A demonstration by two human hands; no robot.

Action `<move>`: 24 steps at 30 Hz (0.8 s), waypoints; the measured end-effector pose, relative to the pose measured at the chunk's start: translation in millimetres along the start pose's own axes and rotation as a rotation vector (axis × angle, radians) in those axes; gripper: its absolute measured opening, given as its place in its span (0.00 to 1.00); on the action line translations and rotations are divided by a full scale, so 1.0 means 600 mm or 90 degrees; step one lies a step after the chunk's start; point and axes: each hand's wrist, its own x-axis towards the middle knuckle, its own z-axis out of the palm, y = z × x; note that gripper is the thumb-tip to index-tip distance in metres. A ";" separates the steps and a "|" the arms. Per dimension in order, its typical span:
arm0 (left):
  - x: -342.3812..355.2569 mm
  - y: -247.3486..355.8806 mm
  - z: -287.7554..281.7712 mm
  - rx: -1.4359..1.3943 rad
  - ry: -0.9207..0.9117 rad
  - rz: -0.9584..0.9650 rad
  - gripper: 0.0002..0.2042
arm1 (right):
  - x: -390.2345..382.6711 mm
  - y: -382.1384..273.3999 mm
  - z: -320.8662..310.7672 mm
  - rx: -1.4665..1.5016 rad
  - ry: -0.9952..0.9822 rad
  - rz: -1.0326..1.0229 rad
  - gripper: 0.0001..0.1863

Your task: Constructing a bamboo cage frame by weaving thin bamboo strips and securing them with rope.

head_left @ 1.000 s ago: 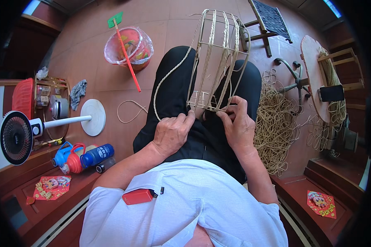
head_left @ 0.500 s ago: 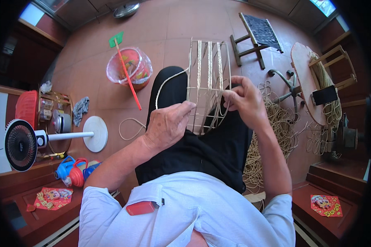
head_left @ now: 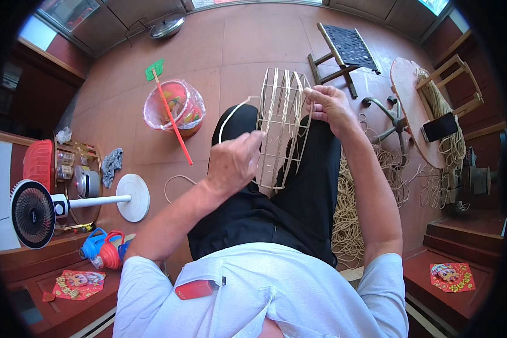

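A narrow wire frame stands between my knees, tilted, with bands of twisted pale cord strung lengthwise over its upper part. My left hand is closed at the frame's left side, fingertips pressed to the edge; whether cord is also in it is hidden. At the right side, higher up, my right hand pinches the frame's edge between thumb and forefinger, the other fingers curled. A loose length of cord arcs over my left knee, from near my left hand to the frame.
A heap of tan cord lies right of my legs. Ahead left stands a plastic-lined red bucket with a red-handled stick across it. A folding stool is ahead right; a board with cord sits farther right. A white fan stands left.
My right hand has moved up along the frame's right edge. The frame has turned and tilted, showing more of its depth. My left hand has curled in more and shifted slightly.
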 end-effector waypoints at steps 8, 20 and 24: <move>-0.125 0.028 0.026 0.051 -0.015 -0.004 0.20 | -0.196 0.082 0.057 -0.403 0.172 -0.288 0.17; -0.154 0.032 0.027 0.120 -0.099 -0.032 0.19 | -0.208 0.103 0.095 -0.451 0.119 -0.280 0.10; -0.135 0.033 0.012 0.079 -0.087 -0.040 0.18 | -0.173 0.102 0.092 -0.447 0.156 -0.313 0.12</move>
